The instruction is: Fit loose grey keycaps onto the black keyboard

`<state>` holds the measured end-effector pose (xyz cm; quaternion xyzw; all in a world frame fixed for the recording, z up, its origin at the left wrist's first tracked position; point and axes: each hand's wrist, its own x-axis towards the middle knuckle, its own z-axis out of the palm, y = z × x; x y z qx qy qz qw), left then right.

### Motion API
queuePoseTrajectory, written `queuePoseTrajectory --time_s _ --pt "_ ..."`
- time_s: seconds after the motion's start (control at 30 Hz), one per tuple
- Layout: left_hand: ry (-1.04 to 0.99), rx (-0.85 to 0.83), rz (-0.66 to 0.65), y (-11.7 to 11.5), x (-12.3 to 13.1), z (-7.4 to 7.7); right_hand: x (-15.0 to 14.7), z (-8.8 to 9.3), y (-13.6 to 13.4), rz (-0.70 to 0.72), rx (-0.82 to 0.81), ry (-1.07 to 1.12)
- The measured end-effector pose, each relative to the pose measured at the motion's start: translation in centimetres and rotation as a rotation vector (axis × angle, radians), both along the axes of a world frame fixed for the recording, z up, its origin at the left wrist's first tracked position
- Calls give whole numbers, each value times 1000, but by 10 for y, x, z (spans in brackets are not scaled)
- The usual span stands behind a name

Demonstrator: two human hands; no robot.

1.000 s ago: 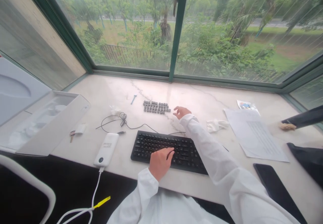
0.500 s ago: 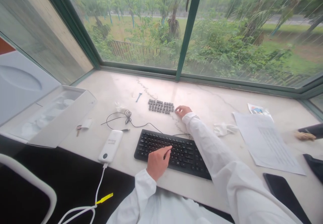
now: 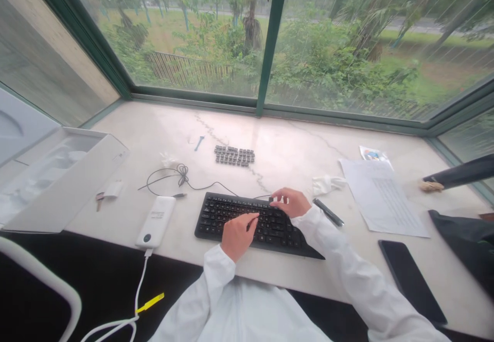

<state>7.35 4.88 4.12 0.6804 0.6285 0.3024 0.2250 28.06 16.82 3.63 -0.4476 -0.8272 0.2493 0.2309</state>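
Note:
A black keyboard [image 3: 254,223] lies on the pale marble sill in front of me. My left hand [image 3: 236,235] rests on its middle keys, fingers curled round a thin dark thing that I cannot make out. My right hand [image 3: 292,201] is at the keyboard's far edge, thumb and fingers pinched on a small dark keycap [image 3: 271,198]. Several loose keycaps [image 3: 234,156] lie in neat rows beyond the keyboard, apart from both hands.
A white power bank [image 3: 155,222] with a white cable lies left of the keyboard, near a coiled black wire [image 3: 180,173] and an open white box [image 3: 57,177]. To the right are a pen [image 3: 328,212], crumpled tissue [image 3: 326,183], a paper sheet [image 3: 382,195], a black phone [image 3: 411,280] and another person's hand [image 3: 431,186].
My right hand has drawn back from the rows of loose keycaps to the keyboard's far edge, now pinched. The left hand has stayed on the keys.

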Motion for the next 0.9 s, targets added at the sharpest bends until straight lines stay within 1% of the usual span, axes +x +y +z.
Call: queuePoseTrajectory --time_s 0.07,0.13,0.3,0.47,0.63,0.77,0.9 --pt "12 -1 -26 2 4 1 1 -2 -18 17 -4 -14" --pt "31 -1 -42 3 7 2 1 -5 -31 0 2 -22" --pt "74 -9 -75 5 12 0 -1 -9 -52 -85 1 -32" --pt "97 -37 -96 5 12 -3 -5 -16 -73 -158 -12 -59" --pt "118 -54 -60 4 10 -2 -10 -20 -85 -251 -36 -37" --pt "120 -54 -42 3 8 0 -14 -20 -90 -245 -27 -63" --pt "119 -55 -50 2 8 -1 -18 -17 -96 -254 12 -164"
